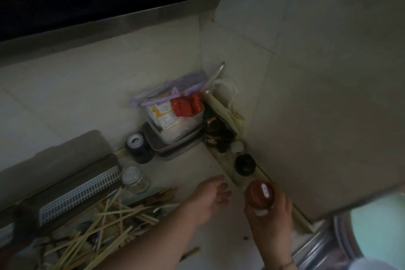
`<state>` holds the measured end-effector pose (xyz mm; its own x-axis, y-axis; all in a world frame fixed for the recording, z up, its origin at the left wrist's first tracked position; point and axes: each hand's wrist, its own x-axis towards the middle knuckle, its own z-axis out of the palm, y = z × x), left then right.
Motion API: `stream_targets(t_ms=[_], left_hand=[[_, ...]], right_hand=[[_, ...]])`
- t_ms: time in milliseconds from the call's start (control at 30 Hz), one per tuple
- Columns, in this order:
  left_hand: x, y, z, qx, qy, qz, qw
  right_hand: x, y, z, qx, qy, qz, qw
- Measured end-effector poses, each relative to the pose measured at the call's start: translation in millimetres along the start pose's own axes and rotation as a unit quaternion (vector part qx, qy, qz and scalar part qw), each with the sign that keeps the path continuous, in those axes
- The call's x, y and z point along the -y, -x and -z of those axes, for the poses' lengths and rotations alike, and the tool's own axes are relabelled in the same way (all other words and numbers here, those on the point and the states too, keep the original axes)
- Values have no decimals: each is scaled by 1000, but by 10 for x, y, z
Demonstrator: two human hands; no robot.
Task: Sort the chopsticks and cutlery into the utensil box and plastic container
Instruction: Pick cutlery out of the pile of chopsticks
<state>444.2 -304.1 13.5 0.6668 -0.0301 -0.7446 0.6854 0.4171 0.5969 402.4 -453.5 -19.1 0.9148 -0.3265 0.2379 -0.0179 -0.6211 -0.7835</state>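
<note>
Pale wood dominates the near left: a loose heap of chopsticks (105,223) lies crisscrossed on the white tabletop (192,160), with a few darker, coloured utensils mixed in, too dim to name. None are sorted yet, by the look of it. Just left of the heap sits a long dark utensil box (72,184) with a white slotted insert (81,195) lying in it; no utensils visible in the part that shows. Right hand (269,215) grips a small jar with a reddish-brown lid (259,193), fingers curled round its body, lifted just near the wall edge; likely being moved aside to clear working room, a judgement only. Left hand (210,195) hangs low over the tabletop just right of the heap, fingers relaxed and loosely bent, holding nothing. A clear glass jar (133,178) stands between box and hand, contents unclear. Far corner: a clear plastic container (173,123) stuffed with packets and a red item, standing in a metal tray (175,144); a dark jar with a white cap (139,147) beside it; small dark bottles (219,136) along the wall. Metal pot rim (317,245) at near right.
</note>
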Motion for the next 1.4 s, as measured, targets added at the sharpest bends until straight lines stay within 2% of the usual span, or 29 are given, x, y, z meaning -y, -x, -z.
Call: stream_targets(t_ms=[233, 400, 633, 800, 867, 900, 967, 1000, 1067, 1167, 1233, 1333, 1400], left_hand=[[12, -109, -368, 5, 67, 30, 997], [31, -180, -481, -7, 97, 27, 995], [5, -154, -499, -10, 79, 4, 997], [5, -33, -415, 9, 4, -16, 1000], [13, 29, -292, -8, -9, -31, 999], [3, 57, -203, -23, 4, -50, 998], [-39, 113, 37, -61, 70, -95, 991], [-65, 147, 181, -78, 116, -111, 984], [-101, 249, 479, -113, 180, -134, 968], [-77, 471, 913, -178, 155, -158, 959], [-57, 629, 1189, -206, 143, -157, 955], [-90, 828, 1534, -224, 166, -154, 948], [-114, 917, 1725, -237, 184, -148, 942]], right_hand=[[-213, -219, -46, 5, -25, -62, 998], [-253, -248, -152, 19, -13, -70, 997], [-248, -323, -286, 30, -17, -61, 998], [-320, -285, -338, 30, -29, -55, 998], [-315, -206, -312, 5, -37, -62, 997], [-306, -135, -291, -33, -14, -45, 998], [-226, 88, -275, -100, 42, 13, 994], [-166, 209, -296, -105, 48, 55, 992], [24, 407, -406, -53, 18, 148, 987], [462, 531, -689, 104, -50, 225, 967], [804, 539, -938, 203, -68, 236, 948], [1218, 528, -1363, 334, -30, 234, 913], [1464, 529, -1607, 401, -9, 195, 895]])
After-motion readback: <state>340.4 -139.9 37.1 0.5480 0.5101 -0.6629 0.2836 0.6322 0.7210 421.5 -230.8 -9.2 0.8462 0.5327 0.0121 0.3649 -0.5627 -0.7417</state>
